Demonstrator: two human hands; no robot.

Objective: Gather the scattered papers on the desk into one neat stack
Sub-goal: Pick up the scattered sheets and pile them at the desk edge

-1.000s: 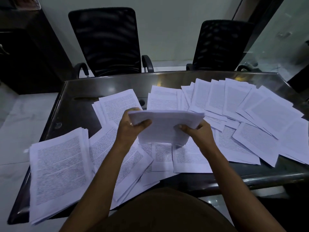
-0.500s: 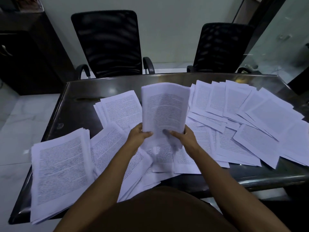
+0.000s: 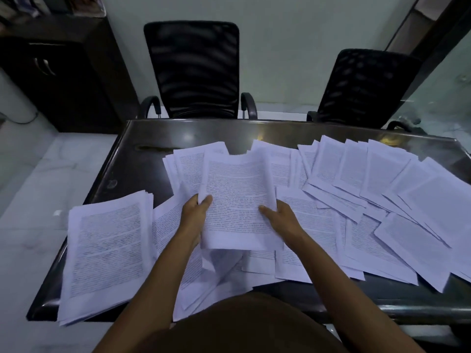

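A bundle of printed sheets [image 3: 237, 200] is held above the middle of the desk, text side up. My left hand [image 3: 195, 216] grips its left edge and my right hand [image 3: 283, 219] grips its right edge. A thick stack of papers [image 3: 107, 250] lies at the desk's near left corner, overhanging the edge. Loose overlapping sheets [image 3: 369, 197] fan across the right half of the dark desk [image 3: 142, 161]. More loose sheets [image 3: 183, 171] lie behind and beneath the held bundle.
Two black mesh chairs stand behind the desk, one chair [image 3: 196, 72] at centre and another chair [image 3: 362, 87] at right. A dark cabinet [image 3: 58, 72] stands at the far left. The desk's far left strip is bare glass. Glass wall at right.
The held bundle went from folded over, to upright on its edge, to lying flat and lower between both hands. The camera has tilted slightly.
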